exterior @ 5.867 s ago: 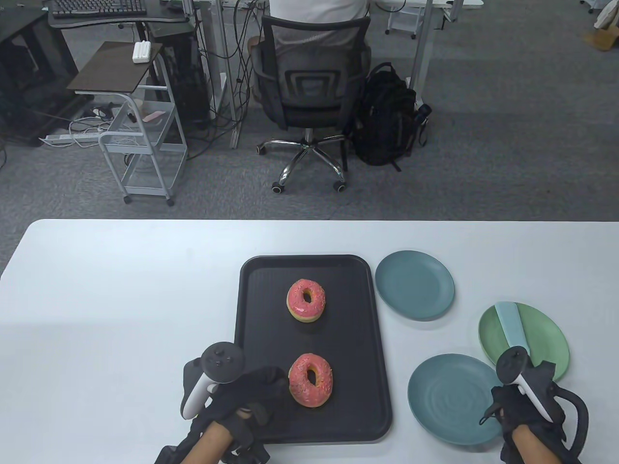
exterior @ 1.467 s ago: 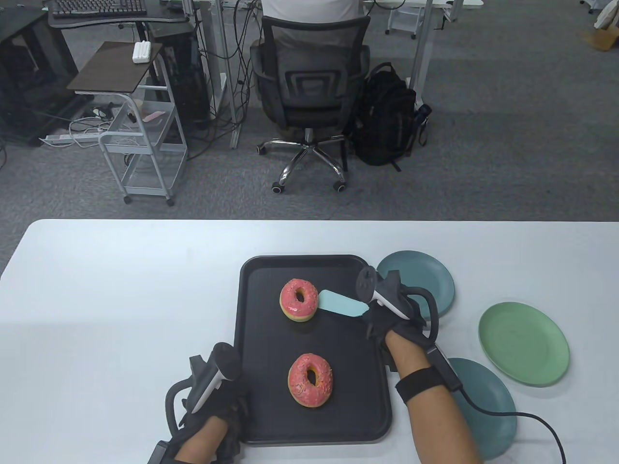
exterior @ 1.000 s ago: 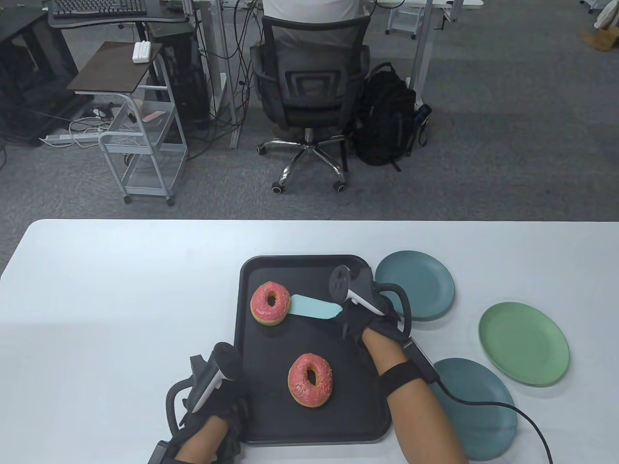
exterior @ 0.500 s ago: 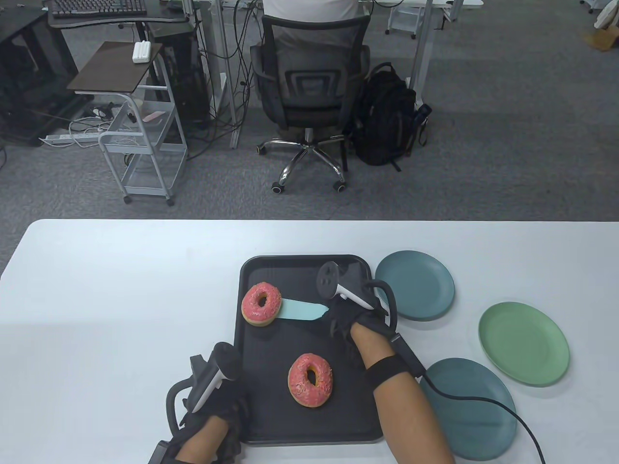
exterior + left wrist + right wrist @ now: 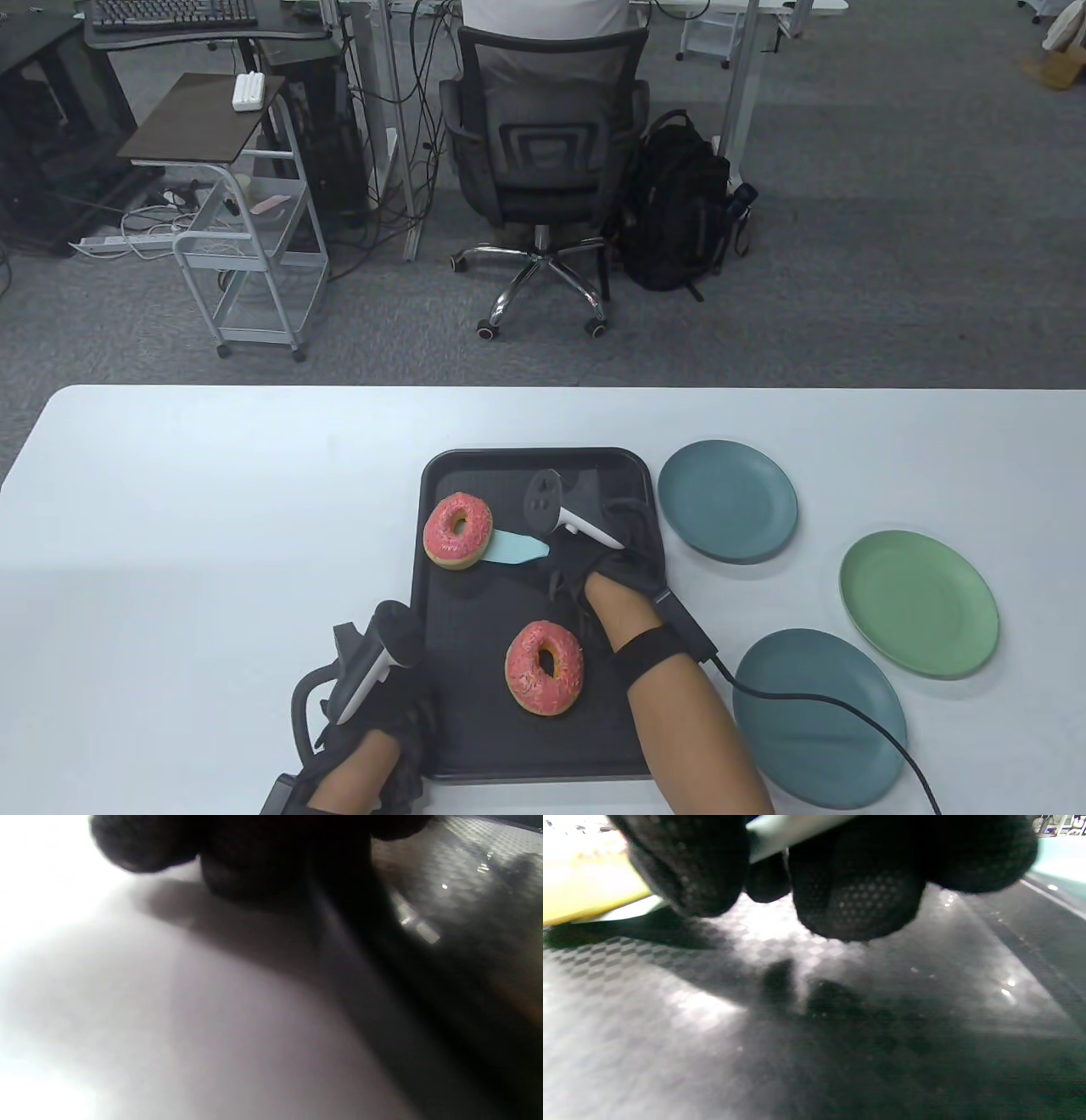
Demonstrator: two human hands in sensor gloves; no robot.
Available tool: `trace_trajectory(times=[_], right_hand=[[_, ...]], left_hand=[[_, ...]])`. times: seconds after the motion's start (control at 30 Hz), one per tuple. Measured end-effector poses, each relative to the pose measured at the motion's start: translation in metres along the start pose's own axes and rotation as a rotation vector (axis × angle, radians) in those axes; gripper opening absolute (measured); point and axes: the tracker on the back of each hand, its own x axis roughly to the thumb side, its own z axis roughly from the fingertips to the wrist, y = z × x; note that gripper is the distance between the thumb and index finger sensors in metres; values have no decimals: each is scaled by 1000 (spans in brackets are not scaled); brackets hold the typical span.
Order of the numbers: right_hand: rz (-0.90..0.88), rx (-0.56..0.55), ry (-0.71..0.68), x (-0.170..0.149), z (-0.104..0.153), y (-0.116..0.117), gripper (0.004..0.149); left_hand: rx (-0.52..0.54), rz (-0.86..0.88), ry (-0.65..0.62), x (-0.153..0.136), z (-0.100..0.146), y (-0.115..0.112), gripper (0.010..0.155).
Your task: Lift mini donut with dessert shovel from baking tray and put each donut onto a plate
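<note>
A black baking tray [image 5: 628, 730] holds two pink-iced donuts. The far donut [image 5: 458, 531] sits against the tray's left rim. The light blue dessert shovel [image 5: 517, 549] has its blade tip under that donut's right side. My right hand [image 5: 585, 570] grips the shovel's handle [image 5: 793, 827] low over the tray floor [image 5: 814, 1035]. The donut's yellow side [image 5: 585, 895] shows at that view's left. The near donut [image 5: 545, 667] lies untouched. My left hand [image 5: 386, 734] rests at the tray's near left corner with fingertips [image 5: 140, 844] on the table. I cannot tell whether it grips the rim [image 5: 445, 899].
Three bare plates lie right of the tray: a teal one [image 5: 727, 501] at the back, a green one [image 5: 918, 603] far right and a teal one [image 5: 819, 717] in front. My right forearm and its cable cross the tray's near right corner.
My right hand pushed the shovel leftward, sliding the far donut across to the tray's left rim, and the blade now reaches further under it. The left hand stayed still.
</note>
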Motion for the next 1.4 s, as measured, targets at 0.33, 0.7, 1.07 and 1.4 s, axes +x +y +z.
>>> trace_trajectory(times=[0.33,0.7,1.07,1.4], right_hand=[[-27,-13,-27,-8,5,-1,57],[-60,-52,-21,-22,17,-15,58],[-122,-130,64,-78,54,-56,59],[-159,-139,238,-172,87,-63,60]], left_hand=[[-1,-3,0,0,0,0,58],[-1,-5,0,0,0,0,58],[-1,-4,-1,0,0,0,58],[0,-5,0,0,0,0,58]])
